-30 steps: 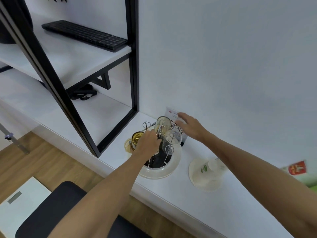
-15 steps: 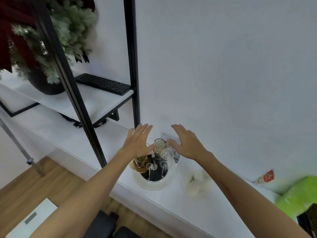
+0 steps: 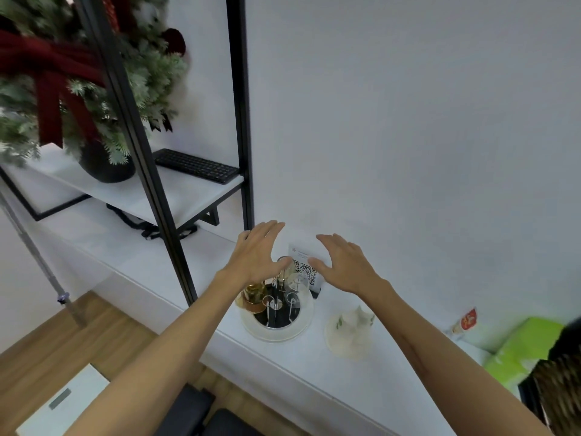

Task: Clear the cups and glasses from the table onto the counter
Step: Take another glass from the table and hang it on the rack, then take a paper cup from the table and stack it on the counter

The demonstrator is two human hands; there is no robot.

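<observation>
Glass and gold-tinted cups [image 3: 276, 289] sit together on a round clear rack [image 3: 278, 319] near the front edge of the white table [image 3: 314, 372], which here looks to be the counter the task names. At least one amber or gold glass [image 3: 253, 297] hangs at the rack's 9 o'clock side, and a couple of clear ones crowd its 12 o'clock side; how many there are in all I cannot tell, since they overlap and the left hand covers some. At the rack's 3 o'clock, just beside it, a pale saucer [image 3: 347, 341] carries a small white cup with green marks.

Both hands hover above the rack and hold nothing. The left hand [image 3: 256, 254] has its fingers [image 3: 267, 229] spread wide and straight, at the rack's 11 o'clock. The right hand [image 3: 344, 265] is likewise open with relaxed fingers, at the rack's 1 o'clock, over a QR-code card [image 3: 306, 265] that stands against the wall.

Judged from this, the glassware in view is already set down on the counter and both hands are free. That reads as a delivery finished. Whether cups remain on the dining table cannot be told, as it is out of view; if any do, another trip is left.
</observation>
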